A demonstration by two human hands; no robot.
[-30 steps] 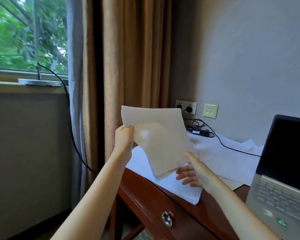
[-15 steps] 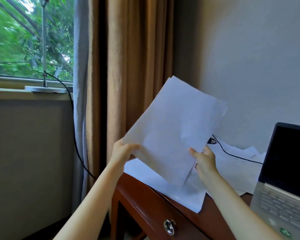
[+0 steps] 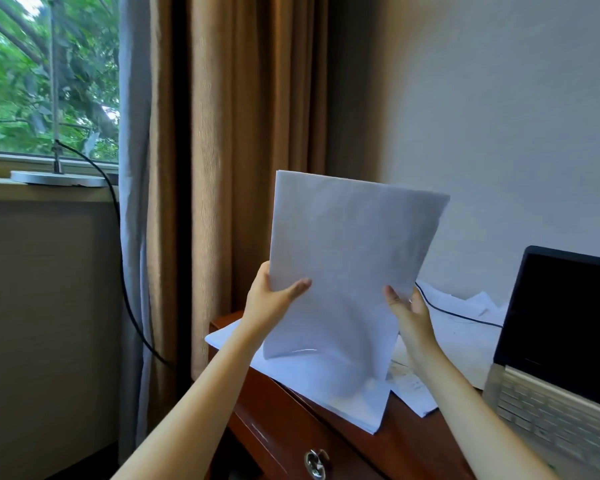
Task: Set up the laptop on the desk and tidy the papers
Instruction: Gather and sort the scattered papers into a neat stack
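I hold a stack of white papers (image 3: 350, 251) upright above the desk's left end. My left hand (image 3: 272, 301) grips its left edge and my right hand (image 3: 407, 306) grips its right edge. The stack's lower edge curls onto more loose white sheets (image 3: 343, 396) spread over the dark wooden desk (image 3: 278, 410). An open silver laptop (image 3: 561, 348) with a dark screen stands on the desk at the right. The held stack hides the wall sockets behind it.
A black cable (image 3: 458, 315) runs across the papers toward the laptop. A drawer with a metal knob (image 3: 315, 463) is in the desk front. Brown curtains (image 3: 243, 133) hang left of the desk, with a window (image 3: 45, 74) and sill beyond.
The papers went from lying tilted in my left hand to standing upright between both hands. My right hand moved from under the sheets to their right edge.
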